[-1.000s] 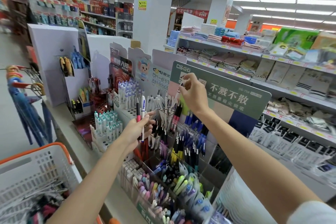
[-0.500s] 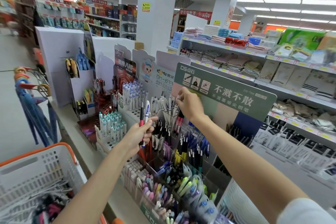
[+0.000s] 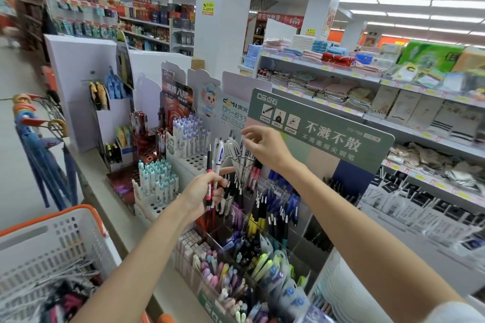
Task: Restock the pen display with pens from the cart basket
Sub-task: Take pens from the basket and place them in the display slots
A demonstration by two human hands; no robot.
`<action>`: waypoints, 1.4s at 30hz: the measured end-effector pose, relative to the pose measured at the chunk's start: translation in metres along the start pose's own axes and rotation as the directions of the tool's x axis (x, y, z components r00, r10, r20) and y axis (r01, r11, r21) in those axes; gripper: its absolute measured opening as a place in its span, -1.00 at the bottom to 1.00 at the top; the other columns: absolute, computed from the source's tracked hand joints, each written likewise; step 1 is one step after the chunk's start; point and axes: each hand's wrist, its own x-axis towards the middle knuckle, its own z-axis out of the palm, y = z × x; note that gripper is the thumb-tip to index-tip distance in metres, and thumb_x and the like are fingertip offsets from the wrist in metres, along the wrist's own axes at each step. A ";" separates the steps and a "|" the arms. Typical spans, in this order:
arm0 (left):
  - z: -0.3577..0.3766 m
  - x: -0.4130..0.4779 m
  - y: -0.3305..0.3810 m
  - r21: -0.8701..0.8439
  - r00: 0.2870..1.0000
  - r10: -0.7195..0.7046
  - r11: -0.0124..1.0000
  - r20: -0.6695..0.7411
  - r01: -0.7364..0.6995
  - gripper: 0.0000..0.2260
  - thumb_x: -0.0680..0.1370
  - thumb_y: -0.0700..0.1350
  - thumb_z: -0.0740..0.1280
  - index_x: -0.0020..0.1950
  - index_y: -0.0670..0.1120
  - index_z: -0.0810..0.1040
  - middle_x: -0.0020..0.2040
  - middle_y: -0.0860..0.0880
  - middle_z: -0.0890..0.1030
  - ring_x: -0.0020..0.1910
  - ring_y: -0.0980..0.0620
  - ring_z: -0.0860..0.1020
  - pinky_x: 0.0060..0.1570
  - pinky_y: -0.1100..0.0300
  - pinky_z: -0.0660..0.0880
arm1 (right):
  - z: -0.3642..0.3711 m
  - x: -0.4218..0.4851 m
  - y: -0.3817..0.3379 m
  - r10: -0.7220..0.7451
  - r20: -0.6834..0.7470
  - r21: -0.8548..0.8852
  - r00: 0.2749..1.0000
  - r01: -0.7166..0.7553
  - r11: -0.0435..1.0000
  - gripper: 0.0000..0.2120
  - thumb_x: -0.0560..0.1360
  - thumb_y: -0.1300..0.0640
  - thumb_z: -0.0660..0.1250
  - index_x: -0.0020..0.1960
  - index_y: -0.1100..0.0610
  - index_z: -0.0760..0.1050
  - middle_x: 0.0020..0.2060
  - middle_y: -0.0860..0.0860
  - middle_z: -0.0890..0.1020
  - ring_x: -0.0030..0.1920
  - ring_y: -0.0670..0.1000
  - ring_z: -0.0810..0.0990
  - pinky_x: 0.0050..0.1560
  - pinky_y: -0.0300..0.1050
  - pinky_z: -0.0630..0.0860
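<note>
Since half a second ago the right hand's fingers have uncurled from among the upright white pens, while the left hand has kept its grip.

At the lower left, the cart basket [image 3: 86,214] shows its orange rim just beside the ledge that carries the pen display [image 3: 189,162]. Open aisle floor lies beyond it to the left.

The left hand [image 3: 199,194] is clenched round two pens, a red-and-black pen [image 3: 209,178] and a white pen [image 3: 219,155]. Both stand upright above the fist, and the forefinger points right. These pens hang in front of the display's perforated white tray, clear of its holes.

A small gap separates the hands. The right hand [image 3: 267,148] hovers with fingers loosely spread and grasps nothing visible. Its fingertips [image 3: 244,131] are just above the cluster of white pens [image 3: 236,149]. Behind it rises the green header card [image 3: 328,123], with the towel shelf [image 3: 315,65] farther right.
</note>
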 end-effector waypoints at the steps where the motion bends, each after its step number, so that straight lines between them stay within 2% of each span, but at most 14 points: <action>1: 0.004 0.002 0.000 0.013 1.000 -0.005 1.000 -0.003 0.005 -0.70 0.63 -0.29 0.08 0.21 -0.16 0.55 -0.31 -0.04 0.47 -0.46 0.13 0.28 -0.51 0.31 0.22 | 0.001 -0.002 -0.005 0.002 0.062 0.050 0.998 -0.005 0.999 -0.74 0.57 0.12 0.37 0.24 0.13 0.59 -0.05 -0.01 0.69 -0.09 -0.07 0.65 -0.02 -0.22 0.61; 4: 0.014 0.010 -0.002 0.034 0.999 -0.029 0.999 0.014 0.028 -0.67 0.65 -0.27 0.04 0.27 -0.21 0.54 -0.32 -0.03 0.48 -0.46 0.12 0.28 -0.51 0.31 0.20 | 0.008 -0.005 -0.009 -0.006 0.157 0.177 0.988 -0.022 0.984 -0.69 0.53 0.13 0.43 0.26 0.12 0.56 -0.05 0.01 0.70 -0.09 -0.08 0.65 -0.01 -0.25 0.60; 7: 0.019 0.010 -0.001 0.056 0.999 -0.038 0.998 0.030 0.037 -0.66 0.65 -0.26 0.05 0.31 -0.19 0.53 -0.28 -0.04 0.54 -0.44 0.11 0.35 -0.50 0.30 0.28 | 0.010 -0.005 -0.008 0.006 0.138 0.242 0.990 -0.040 0.969 -0.79 0.51 0.22 0.45 0.14 0.14 0.60 -0.12 0.08 0.69 -0.17 -0.06 0.64 -0.02 -0.14 0.62; 9: 0.016 0.008 -0.001 0.083 0.999 -0.034 0.996 -0.014 0.035 -0.67 0.65 -0.25 0.09 0.28 -0.10 0.57 -0.14 -0.08 0.66 -0.34 0.10 0.49 -0.38 0.26 0.41 | 0.004 -0.004 -0.008 0.018 0.090 0.276 0.996 -0.042 0.960 -0.79 0.51 0.25 0.44 0.14 0.17 0.57 -0.13 0.07 0.67 -0.15 -0.05 0.64 -0.04 -0.19 0.62; 12: 0.001 0.007 -0.003 0.086 0.984 -0.024 0.995 -0.176 0.040 -0.72 0.67 -0.23 0.16 0.25 0.01 0.58 0.03 -0.13 0.70 -0.21 0.05 0.61 -0.29 0.22 0.55 | -0.013 0.003 -0.007 0.087 -0.179 0.300 0.980 -0.030 0.953 -0.78 0.54 0.28 0.39 0.16 0.21 0.47 -0.12 0.07 0.63 -0.14 -0.02 0.64 -0.08 -0.25 0.60; 15: -0.011 0.006 -0.006 0.123 0.970 0.003 0.992 -0.242 0.028 -0.75 0.68 -0.20 0.16 0.28 -0.05 0.56 -0.16 -0.10 0.62 -0.41 0.12 0.44 -0.49 0.35 0.36 | -0.023 0.011 0.002 0.024 -0.419 0.137 0.908 0.037 0.990 -0.81 0.55 0.28 0.39 0.13 0.22 0.46 -0.17 0.07 0.63 -0.19 -0.02 0.61 -0.16 -0.33 0.53; 19: -0.013 0.005 -0.005 0.098 0.978 -0.010 0.995 -0.210 0.032 -0.73 0.64 -0.28 0.11 0.25 -0.19 0.53 -0.33 -0.02 0.46 -0.48 0.14 0.27 -0.59 0.35 0.19 | -0.012 0.013 0.014 -0.084 -0.355 -0.087 0.931 0.057 0.995 -0.83 0.56 0.31 0.37 0.13 0.23 0.46 -0.17 0.03 0.57 -0.20 0.01 0.54 -0.10 -0.10 0.56; 24: -0.010 0.001 0.000 0.014 0.981 -0.019 1.000 -0.193 0.022 -0.77 0.58 -0.31 0.05 -0.01 -0.23 0.49 -0.32 -0.06 0.42 -0.46 0.10 0.29 -0.54 0.32 0.24 | 0.005 0.016 0.025 -0.053 -0.291 -0.172 0.955 0.003 0.985 -0.84 0.55 0.28 0.38 0.11 0.24 0.48 -0.18 0.02 0.57 -0.21 0.02 0.56 -0.09 0.02 0.58; 27: -0.013 -0.001 0.001 0.049 0.982 0.007 0.999 -0.189 0.003 -0.77 0.63 -0.29 0.05 -0.04 -0.19 0.49 -0.29 -0.07 0.46 -0.39 0.07 0.37 -0.43 0.27 0.33 | 0.013 0.017 0.029 0.022 -0.231 -0.174 0.973 -0.063 0.983 -0.88 0.56 0.23 0.39 0.04 0.22 0.48 -0.22 0.06 0.62 -0.21 0.06 0.60 -0.10 0.06 0.61; 30: -0.018 -0.004 -0.001 0.086 0.986 0.016 0.996 -0.167 -0.002 -0.79 0.69 -0.22 0.11 0.06 -0.15 0.54 -0.28 -0.04 0.51 -0.34 0.07 0.47 -0.30 0.20 0.45 | 0.017 0.018 0.034 0.069 -0.189 -0.180 0.980 -0.103 0.978 -0.88 0.56 0.19 0.40 0.01 0.25 0.55 -0.15 0.12 0.66 -0.15 0.08 0.62 -0.04 0.08 0.61; 34: -0.020 -0.004 -0.005 0.154 0.988 0.039 0.988 -0.146 -0.017 -0.80 0.69 -0.19 0.12 0.14 -0.13 0.53 -0.30 0.01 0.45 -0.38 0.12 0.35 -0.36 0.26 0.33 | 0.020 0.017 0.039 0.033 -0.112 -0.282 0.993 -0.064 0.957 -0.84 0.56 0.17 0.40 -0.03 0.25 0.70 -0.13 0.13 0.69 -0.13 0.10 0.61 -0.01 0.11 0.59; 37: -0.019 -0.002 -0.006 0.136 0.991 0.026 0.991 -0.129 -0.009 -0.74 0.69 -0.18 0.06 0.14 -0.16 0.54 -0.28 -0.01 0.44 -0.35 0.10 0.32 -0.31 0.23 0.27 | 0.016 0.014 0.040 0.024 -0.058 -0.307 0.998 -0.040 0.951 -0.81 0.59 0.22 0.33 0.08 0.27 0.68 -0.05 0.17 0.70 -0.07 0.12 0.62 0.06 0.12 0.58; 40: -0.016 -0.001 -0.006 0.147 0.991 0.061 0.988 -0.116 -0.043 -0.74 0.70 -0.20 0.08 0.17 -0.20 0.55 -0.23 -0.04 0.49 -0.24 0.07 0.40 -0.16 0.18 0.35 | 0.001 0.011 0.032 -0.022 -0.145 -0.257 0.989 -0.016 0.966 -0.74 0.57 0.28 0.32 0.25 0.24 0.59 0.01 0.11 0.68 -0.05 0.03 0.60 0.11 0.00 0.59; 42: -0.011 0.000 -0.005 0.218 0.986 0.123 0.971 -0.114 -0.096 -0.77 0.69 -0.21 0.13 0.18 -0.21 0.56 -0.17 -0.03 0.53 -0.10 0.06 0.47 0.05 0.13 0.39 | -0.010 0.008 0.018 -0.016 -0.188 -0.129 0.982 -0.009 0.992 -0.76 0.57 0.29 0.33 0.22 0.23 0.60 -0.04 0.06 0.67 -0.11 -0.01 0.61 0.03 -0.10 0.61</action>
